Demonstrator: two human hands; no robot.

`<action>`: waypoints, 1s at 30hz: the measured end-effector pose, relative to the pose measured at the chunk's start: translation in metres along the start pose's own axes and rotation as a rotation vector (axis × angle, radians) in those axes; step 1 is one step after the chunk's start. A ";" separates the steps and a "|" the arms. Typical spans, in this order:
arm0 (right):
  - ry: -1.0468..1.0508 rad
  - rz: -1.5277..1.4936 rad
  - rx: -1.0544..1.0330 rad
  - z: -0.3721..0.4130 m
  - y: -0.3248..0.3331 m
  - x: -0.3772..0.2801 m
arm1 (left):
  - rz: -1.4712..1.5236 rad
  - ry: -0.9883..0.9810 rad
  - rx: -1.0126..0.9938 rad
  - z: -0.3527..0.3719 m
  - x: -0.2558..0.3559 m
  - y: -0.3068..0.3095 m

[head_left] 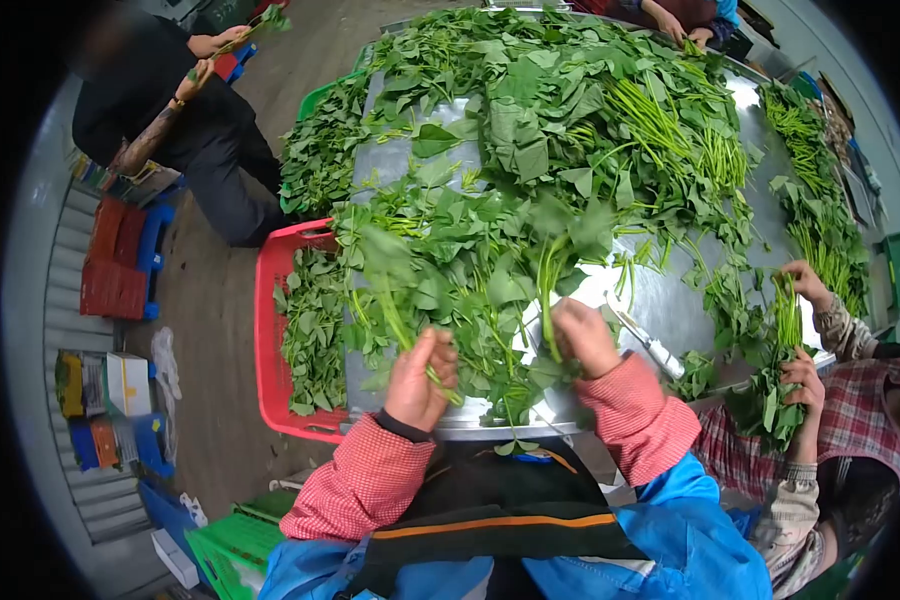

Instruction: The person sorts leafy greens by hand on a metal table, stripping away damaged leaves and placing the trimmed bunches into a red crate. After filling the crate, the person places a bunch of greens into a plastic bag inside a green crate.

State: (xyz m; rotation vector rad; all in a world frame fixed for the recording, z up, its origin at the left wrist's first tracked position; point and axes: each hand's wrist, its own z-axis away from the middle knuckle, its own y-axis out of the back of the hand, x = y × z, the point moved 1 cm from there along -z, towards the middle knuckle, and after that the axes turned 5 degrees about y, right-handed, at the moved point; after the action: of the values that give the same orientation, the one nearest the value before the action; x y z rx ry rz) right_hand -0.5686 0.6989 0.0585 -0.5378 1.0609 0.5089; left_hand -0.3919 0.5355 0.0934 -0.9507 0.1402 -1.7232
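The fingertips of both hands were hidden, curled away from the camera and buried in leaves, so exactly how they pinched could not be made out. The left hand (420,382) was closed around a leafy stalk (388,300), whose thin stem ran out from the fist and up to the left. The right hand (582,338) was clenched on a bunch of stems (547,280), which stood nearly upright with its leaves fanning above the knuckles. The two hands were near each other at the near edge of a metal table (670,300), over a loose layer of the same greens.

Farther up the table lay a big heap of greens (530,90). A slim pale tool (648,345) lay on bare metal just right of the right hand; what it was could not be told.

A red crate (268,330) holding more leaves stood against the table's left side. At the right, a co-worker's hands (803,375) in plaid sleeves gripped another bundle (770,395). A person in black (190,130) stood at the upper left, partly cut off. Boxes (110,385) and a green crate (232,548) sat on the floor.
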 end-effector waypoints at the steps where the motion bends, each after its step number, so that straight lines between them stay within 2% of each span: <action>1: 0.029 -0.036 -0.032 0.004 -0.008 0.009 | -0.035 0.010 -0.059 -0.004 -0.007 0.001; 2: -0.062 -0.139 -0.087 0.010 -0.010 0.012 | -0.039 0.001 -0.077 -0.006 -0.013 -0.003; 4: -0.008 -0.285 -0.131 0.015 -0.021 0.024 | -0.118 0.003 -0.024 -0.005 -0.015 -0.020; 7: 0.384 0.252 -0.094 0.026 -0.042 0.037 | -0.217 0.033 -0.100 -0.013 -0.027 -0.025; 9: 0.362 0.429 -0.096 0.037 -0.050 0.023 | -0.233 0.058 -0.161 -0.022 -0.034 -0.020; 14: 0.353 0.797 -0.095 0.047 -0.057 -0.003 | -0.183 0.100 -0.105 -0.026 -0.040 -0.011; 17: 0.764 0.908 0.071 0.054 -0.059 -0.007 | -0.059 0.067 -0.058 -0.028 -0.035 -0.007; 20: 0.875 0.665 -0.022 0.075 -0.056 -0.024 | 0.048 0.002 -0.049 -0.023 -0.018 -0.007; 21: 0.757 0.358 0.060 0.077 -0.056 -0.007 | 0.092 -0.023 -0.059 -0.022 -0.014 -0.005; 22: 0.634 0.426 0.241 0.073 -0.054 0.003 | 0.135 -0.050 -0.072 -0.021 -0.010 -0.003; 25: 0.470 0.486 -0.059 0.051 -0.048 0.003 | 0.048 -0.058 -0.125 -0.014 -0.004 -0.005; 28: -0.114 -0.142 -0.137 0.046 -0.070 -0.005 | -0.045 -0.052 -0.157 -0.006 -0.009 -0.011; 29: -0.160 -0.183 -0.177 0.040 -0.072 0.009 | -0.055 -0.053 -0.157 -0.004 -0.009 -0.011; 30: -0.043 -0.117 -0.081 0.042 -0.073 0.009 | -0.063 -0.052 -0.157 -0.003 -0.010 -0.011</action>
State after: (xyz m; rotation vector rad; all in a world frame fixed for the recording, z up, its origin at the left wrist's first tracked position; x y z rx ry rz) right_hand -0.4910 0.6711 0.0792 -0.6535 0.9647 0.4594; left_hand -0.4015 0.5470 0.0914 -1.1253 0.2156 -1.7632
